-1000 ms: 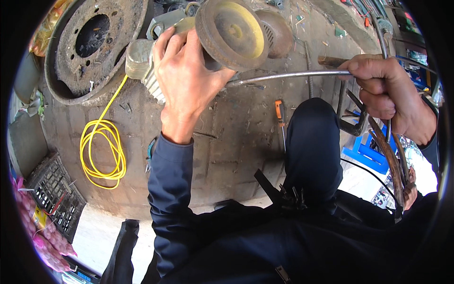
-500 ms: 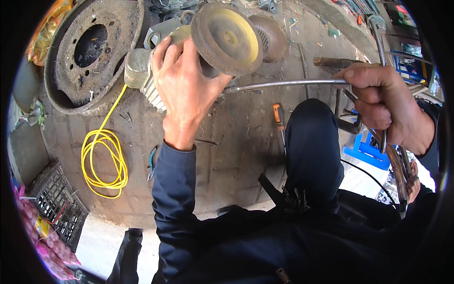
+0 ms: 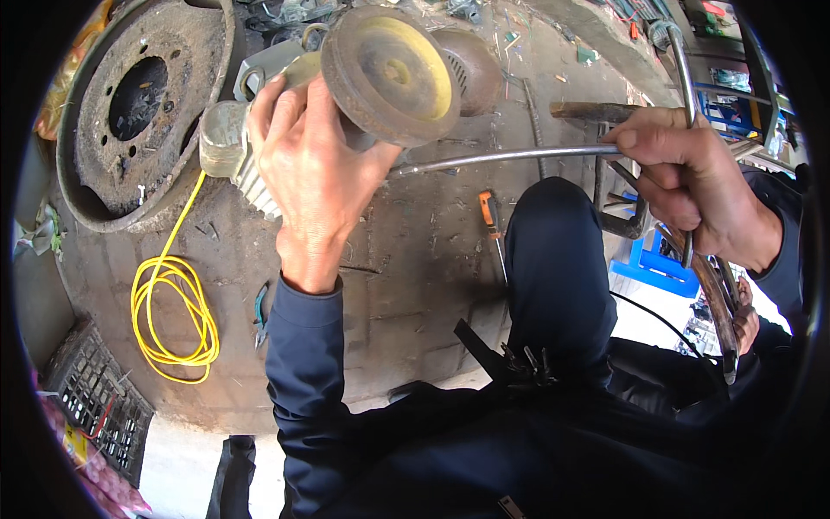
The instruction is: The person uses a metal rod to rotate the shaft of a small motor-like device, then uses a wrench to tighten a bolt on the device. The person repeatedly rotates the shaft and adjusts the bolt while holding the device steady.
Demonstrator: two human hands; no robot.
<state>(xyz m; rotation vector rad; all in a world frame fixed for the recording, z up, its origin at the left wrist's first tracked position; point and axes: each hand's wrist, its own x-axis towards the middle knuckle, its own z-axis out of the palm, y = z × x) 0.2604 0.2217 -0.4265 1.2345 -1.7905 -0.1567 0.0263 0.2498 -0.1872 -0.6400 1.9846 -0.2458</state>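
My left hand is closed over an electric motor with grey cooling fins. A round pulley with a yellow inner face stands at the motor's right, beside my fingers. My right hand grips a metal bar wrench where its bars cross. One long bar reaches left toward my left hand and the pulley; I cannot tell whether its tip touches them. Another bar runs up past my fist to a socket-like end, and its lower end shows below the fist.
A rusty wheel rim lies at the left, above a coiled yellow cord. Pliers and an orange-handled screwdriver lie on the floor. A black crate stands lower left. Another person's hand is at the right, near a blue stool.
Most of the scene has shifted a little left in the picture. Both of my hands keep their grips, and the wrench holds about the same place relative to the motor.
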